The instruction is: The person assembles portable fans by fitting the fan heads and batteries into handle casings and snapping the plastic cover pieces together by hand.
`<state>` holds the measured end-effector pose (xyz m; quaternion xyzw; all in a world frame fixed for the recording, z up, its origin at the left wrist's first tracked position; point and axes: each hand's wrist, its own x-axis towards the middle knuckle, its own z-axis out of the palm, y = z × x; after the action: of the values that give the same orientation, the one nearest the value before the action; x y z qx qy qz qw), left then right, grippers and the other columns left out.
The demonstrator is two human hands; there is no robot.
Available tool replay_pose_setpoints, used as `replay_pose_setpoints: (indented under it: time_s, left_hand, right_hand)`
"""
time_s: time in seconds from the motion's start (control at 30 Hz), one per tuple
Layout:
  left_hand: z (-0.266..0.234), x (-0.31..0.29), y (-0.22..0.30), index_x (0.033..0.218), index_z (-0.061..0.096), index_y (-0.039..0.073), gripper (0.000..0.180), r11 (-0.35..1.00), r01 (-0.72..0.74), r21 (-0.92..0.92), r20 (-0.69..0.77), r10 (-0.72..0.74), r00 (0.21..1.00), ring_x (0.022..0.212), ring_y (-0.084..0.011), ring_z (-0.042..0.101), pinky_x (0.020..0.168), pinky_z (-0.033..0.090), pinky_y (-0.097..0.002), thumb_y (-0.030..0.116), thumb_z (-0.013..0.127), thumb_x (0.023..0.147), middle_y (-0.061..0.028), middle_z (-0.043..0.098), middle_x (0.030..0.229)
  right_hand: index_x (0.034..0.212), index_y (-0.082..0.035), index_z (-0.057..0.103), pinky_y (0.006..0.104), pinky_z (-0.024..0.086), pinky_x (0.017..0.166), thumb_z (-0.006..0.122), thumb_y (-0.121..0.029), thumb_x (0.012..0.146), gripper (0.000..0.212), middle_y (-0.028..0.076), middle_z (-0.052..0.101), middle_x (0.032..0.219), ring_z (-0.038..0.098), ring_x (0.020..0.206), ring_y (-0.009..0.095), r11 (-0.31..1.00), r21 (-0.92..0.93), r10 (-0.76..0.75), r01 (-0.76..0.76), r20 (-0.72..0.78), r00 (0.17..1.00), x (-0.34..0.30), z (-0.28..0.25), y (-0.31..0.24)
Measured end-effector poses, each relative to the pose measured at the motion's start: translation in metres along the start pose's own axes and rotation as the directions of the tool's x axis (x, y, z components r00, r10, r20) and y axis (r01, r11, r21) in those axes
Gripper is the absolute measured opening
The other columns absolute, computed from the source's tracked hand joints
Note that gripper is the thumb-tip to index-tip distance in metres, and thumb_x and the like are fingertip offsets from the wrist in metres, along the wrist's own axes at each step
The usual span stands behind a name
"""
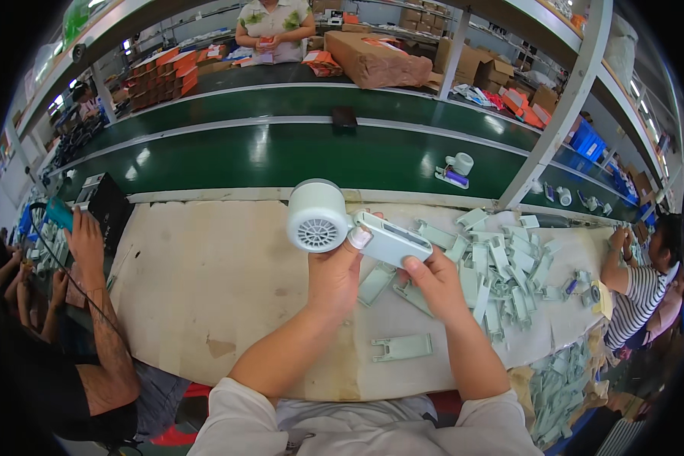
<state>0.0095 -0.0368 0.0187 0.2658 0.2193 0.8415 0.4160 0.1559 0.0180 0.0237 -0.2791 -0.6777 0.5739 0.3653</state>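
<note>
We grip a smooth, pale plastic device (pixel 342 224) with a round vented head, left hand (pixel 333 277) and right hand (pixel 433 285) closed on it; flat plastic covers (pixel 501 266) heap nearby.

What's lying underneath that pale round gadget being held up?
Below the pale green round-headed plastic device are flat pale green plastic covers on the cream worktable. Both hands hide part of them.

We hold a pale green plastic handheld device with a round vented head (pixel 334 222) above the white-covered workbench (pixel 205 289) — left hand (pixel 333 277) beneath the head, right hand (pixel 435 285) at the handle. A pile of pale green plastic cover pieces (pixel 501 266) lies just right; the green conveyor belt (pixel 281 156) runs beyond.
</note>
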Motion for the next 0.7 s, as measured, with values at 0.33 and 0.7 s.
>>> replay_pose_setpoints:
  time_s: [0.33,0.7]
  left_hand:
    - [0.005,-0.007,0.016,0.116,0.051,-0.001,0.035,0.989,0.126,-0.073,0.135,-0.115,0.984,0.101,-0.0276,0.059,0.092,0.046,-0.0416,0.005,0.06,0.082,-0.0164,0.061,0.108]
    - [-0.015,0.021,-0.006,0.116,0.051,0.0,0.036,0.993,0.107,-0.047,0.075,-0.103,0.992,0.103,-0.0289,0.059,0.092,0.045,-0.0425,0.006,0.061,0.082,-0.017,0.06,0.109]
  right_hand:
    - [0.066,-0.001,0.054,0.0269,0.035,0.046,0.068,-0.021,0.079,0.028,0.003,0.046,0.053,0.042,0.05,0.007,0.825,-0.221,-0.529,0.521,0.024,0.848,-0.002,0.003,0.006]
    - [0.072,0.0,0.055,0.027,0.041,0.054,0.067,-0.031,0.081,0.035,0.008,0.053,0.065,0.048,0.059,0.011,0.979,-0.17,-0.12,0.111,-0.046,0.992,0.015,0.002,0.004]
